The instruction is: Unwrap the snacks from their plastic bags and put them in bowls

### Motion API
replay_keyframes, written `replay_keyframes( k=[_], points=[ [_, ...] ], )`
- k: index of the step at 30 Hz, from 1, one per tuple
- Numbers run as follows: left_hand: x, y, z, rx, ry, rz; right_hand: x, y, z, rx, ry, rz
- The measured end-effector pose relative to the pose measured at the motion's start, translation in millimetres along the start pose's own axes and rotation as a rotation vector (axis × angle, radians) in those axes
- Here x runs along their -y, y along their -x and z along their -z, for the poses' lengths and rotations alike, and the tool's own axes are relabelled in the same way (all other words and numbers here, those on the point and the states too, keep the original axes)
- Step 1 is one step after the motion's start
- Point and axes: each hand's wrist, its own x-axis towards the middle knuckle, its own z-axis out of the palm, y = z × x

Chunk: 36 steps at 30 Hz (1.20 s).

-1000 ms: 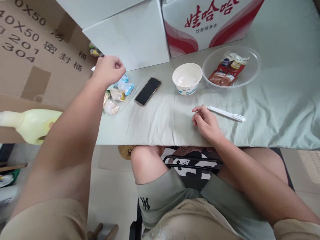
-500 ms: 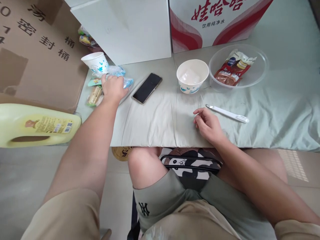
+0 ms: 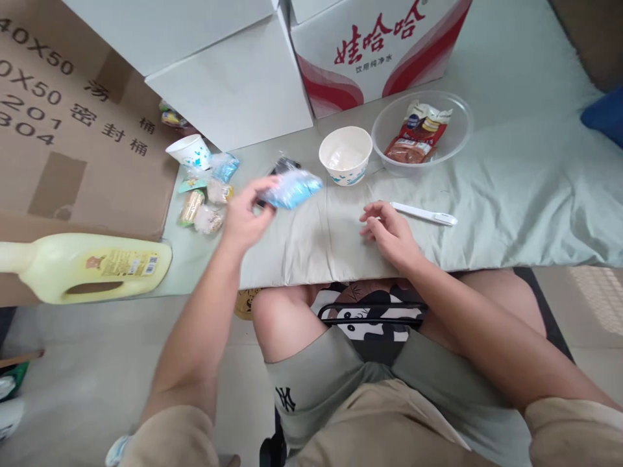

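Observation:
My left hand (image 3: 250, 217) grips a blue-and-clear plastic packet (image 3: 294, 188) by its left end, above the table and partly over the phone (image 3: 283, 167). What the packet contains is too blurred to tell. My right hand (image 3: 389, 235) rests on the cloth with loosely curled fingers and holds nothing. Just beyond its fingers lies a white utility knife (image 3: 423, 213). A white paper bowl (image 3: 345, 155) with blue print stands right of the packet. Beside it, a clear plastic basin (image 3: 460, 133) contains a red-and-white snack bag (image 3: 416, 133).
Several small wrapped snacks (image 3: 192, 207) lie at the left, near a tilted paper cup (image 3: 189, 152). A pale yellow jug (image 3: 97, 269) lies at the left table edge. Cardboard (image 3: 82, 143) and white boxes (image 3: 233, 84) border the back, with a red-and-white carton (image 3: 379, 58).
My left hand has lifted the blue packet from the snack pile and carried it right, over the phone. My right hand stays by the knife. The view has shifted.

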Motion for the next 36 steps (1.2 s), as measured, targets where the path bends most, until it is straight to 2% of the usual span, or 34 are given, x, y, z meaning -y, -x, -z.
replay_keyframes(
  k=[2,5,8,10,13,16,18,20,23,27,32,36],
  points=[
    [-19.0,21.4,-39.1,0.09,0.131,-0.058,-1.4,-2.7,1.9,0.018,-0.17,-0.064],
    [-29.3,35.6,-93.0,0.129,0.228,-0.068,-3.4,-6.9,6.0,0.051,-0.333,-0.115],
    [-21.7,36.7,-130.7,0.044,0.277,-0.027,-3.2,-9.0,11.2,0.04,-0.317,-0.055],
    [-14.7,37.3,-144.6,-0.058,0.335,0.072,-2.8,-9.6,14.3,0.036,-0.269,-0.016],
    [-11.1,39.7,-149.1,-0.108,0.522,0.336,-4.1,-11.5,16.8,0.018,-0.226,0.032],
    [-15.7,40.3,-142.2,0.041,0.78,0.611,-6.5,-14.1,16.4,0.002,-0.147,0.103],
    [-19.2,40.0,-138.2,0.157,0.889,0.715,-7.4,-14.8,15.8,-0.019,-0.021,0.164],
    [-20.9,40.1,-137.3,0.182,0.902,0.741,-7.6,-14.0,15.7,-0.038,0.109,0.23],
    [-21.5,41.8,-140.7,0.124,0.867,0.729,-7.1,-10.6,16.3,-0.025,0.205,0.303],
    [-26.7,44.9,-144.7,0.116,0.871,0.733,-5.2,-6.9,15.6,0.044,0.147,0.319],
    [-33.0,43.1,-137.3,0.199,0.923,0.66,-2.6,-9.0,15.7,-0.032,0.091,0.216],
    [-33.1,38.3,-126.2,0.28,1.033,0.763,-2.2,-8.5,17.2,0.018,0.056,0.259]
  ],
)
